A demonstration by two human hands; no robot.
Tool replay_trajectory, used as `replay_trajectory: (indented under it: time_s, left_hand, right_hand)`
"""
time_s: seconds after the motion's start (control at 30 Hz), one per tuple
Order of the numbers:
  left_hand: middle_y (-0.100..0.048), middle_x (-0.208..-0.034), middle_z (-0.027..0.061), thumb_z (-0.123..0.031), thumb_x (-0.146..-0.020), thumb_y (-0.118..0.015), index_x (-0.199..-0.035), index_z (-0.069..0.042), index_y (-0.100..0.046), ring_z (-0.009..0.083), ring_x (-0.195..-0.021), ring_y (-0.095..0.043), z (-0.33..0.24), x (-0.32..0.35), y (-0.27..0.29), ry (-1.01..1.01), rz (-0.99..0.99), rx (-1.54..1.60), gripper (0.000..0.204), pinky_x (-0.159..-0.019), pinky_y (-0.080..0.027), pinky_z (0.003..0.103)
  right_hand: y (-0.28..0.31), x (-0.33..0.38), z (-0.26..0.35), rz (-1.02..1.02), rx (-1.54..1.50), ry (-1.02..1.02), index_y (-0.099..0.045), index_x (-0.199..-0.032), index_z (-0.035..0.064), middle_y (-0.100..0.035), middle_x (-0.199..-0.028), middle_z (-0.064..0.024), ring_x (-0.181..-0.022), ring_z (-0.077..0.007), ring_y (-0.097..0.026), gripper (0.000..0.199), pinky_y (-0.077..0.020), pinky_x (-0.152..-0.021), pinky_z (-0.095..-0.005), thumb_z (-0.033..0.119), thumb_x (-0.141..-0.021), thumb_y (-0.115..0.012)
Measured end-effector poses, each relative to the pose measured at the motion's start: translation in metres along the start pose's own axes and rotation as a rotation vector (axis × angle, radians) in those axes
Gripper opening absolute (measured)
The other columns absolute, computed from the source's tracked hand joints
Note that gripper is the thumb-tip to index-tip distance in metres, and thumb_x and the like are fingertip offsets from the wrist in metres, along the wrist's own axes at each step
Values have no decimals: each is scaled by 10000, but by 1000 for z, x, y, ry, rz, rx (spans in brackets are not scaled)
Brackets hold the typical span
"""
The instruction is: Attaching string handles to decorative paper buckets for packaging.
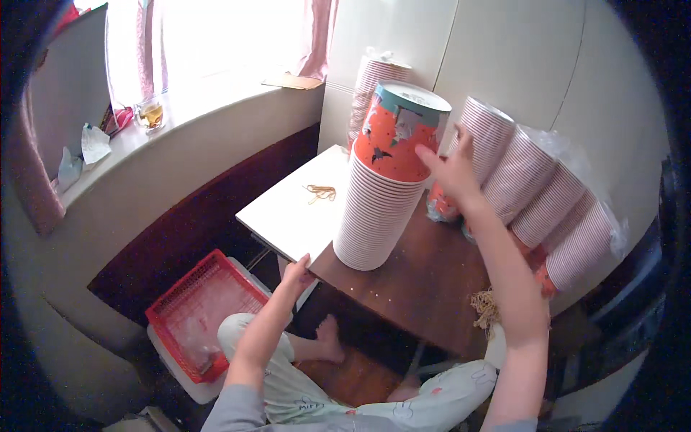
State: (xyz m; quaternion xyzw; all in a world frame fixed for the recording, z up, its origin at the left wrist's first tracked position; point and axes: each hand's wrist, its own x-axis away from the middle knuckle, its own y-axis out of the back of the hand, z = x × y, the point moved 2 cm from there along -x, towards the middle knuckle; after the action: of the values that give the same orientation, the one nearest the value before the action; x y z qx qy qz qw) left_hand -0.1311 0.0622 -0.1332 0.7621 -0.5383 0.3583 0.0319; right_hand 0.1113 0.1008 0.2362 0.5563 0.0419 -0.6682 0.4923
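A tall stack of nested paper buckets (385, 205) stands upside down on the brown table (425, 281). Its top bucket (403, 140) is red-orange with dark printed figures and a teal band; below it mostly white rims show. My right hand (455, 169) is at the right side of this top bucket, fingers apart, the thumb overlapping its wall; whether it touches I cannot tell. Lower left, my left hand (295, 279) is closed on the table's front edge, beside the white board (281, 216). Tan rubber bands (320, 193) lie on that board.
Several more bucket stacks in clear plastic, one of them a leaning stack (522, 169), line the wall at right. Another wrapped stack (378, 79) stands behind. A rubber-band heap (486, 309) lies at the table's right front. On the floor sits a red basket (169, 295).
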Motion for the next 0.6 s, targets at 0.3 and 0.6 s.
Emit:
replay_trajectory:
  time_s: [0.3,0.6]
  left_hand:
    - [-551,-925,148,-303,-825,-533,-1045,-4,-491,268,-845,-515,3,-3,-8,-128,122,270,373,-743,-427,377]
    - [-572,-949,172,-193,-861,-464,-1042,38,-468,301,-821,-569,12,-8,8,-166,180,372,294,-719,-469,440]
  right_hand:
    - [9,274,-57,1028,318,-156,-205,-1314,87,-235,-1344,-175,-1239,-397,-212,986,-187,-965,-600,493,-575,-715]
    - [-8,361,-66,790,619,-32,-364,-1260,133,-315,-1319,-139,-1228,-372,-252,639,-183,-934,-637,308,-705,-629]
